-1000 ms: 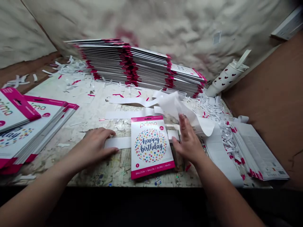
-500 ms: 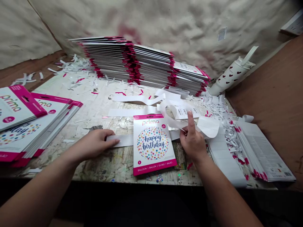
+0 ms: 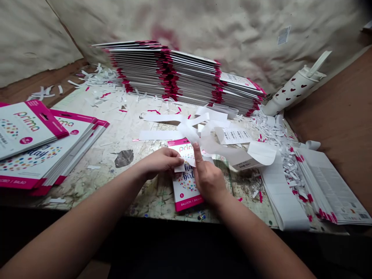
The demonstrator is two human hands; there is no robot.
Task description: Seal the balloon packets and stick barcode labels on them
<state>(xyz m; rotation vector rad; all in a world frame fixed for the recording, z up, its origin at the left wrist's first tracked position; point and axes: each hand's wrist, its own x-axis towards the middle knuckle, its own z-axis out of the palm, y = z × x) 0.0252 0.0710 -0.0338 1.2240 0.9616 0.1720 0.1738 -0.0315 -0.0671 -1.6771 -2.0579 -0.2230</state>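
Note:
A white balloon packet (image 3: 186, 186) with pink edges and "happy birthday" lettering lies face up in front of me, partly covered by my hands. My left hand (image 3: 162, 161) is closed in a pinch at the packet's left edge, holding a white paper strip (image 3: 179, 168) that lies across its front. On the right side of the packet, my right hand (image 3: 210, 180) has its index finger extended upward and the other fingers curled in, apparently on the strip's other end. Those curled fingertips are hidden. Loose white label backing (image 3: 188, 131) curls just behind the hands.
Tall stacks of packets (image 3: 194, 75) stand along the back wall. More packets (image 3: 31, 149) lie at left, others face down (image 3: 340, 186) at right. A heart-patterned tumbler (image 3: 293, 91) leans in the right corner. A barcode label sheet (image 3: 236, 136), folded label strip (image 3: 285, 193) and paper scraps (image 3: 271, 128) litter the table.
Both hands have come inward over the packet. The strip, earlier stretched out to either side beneath the packet, now lies over its front. The view has shifted slightly left.

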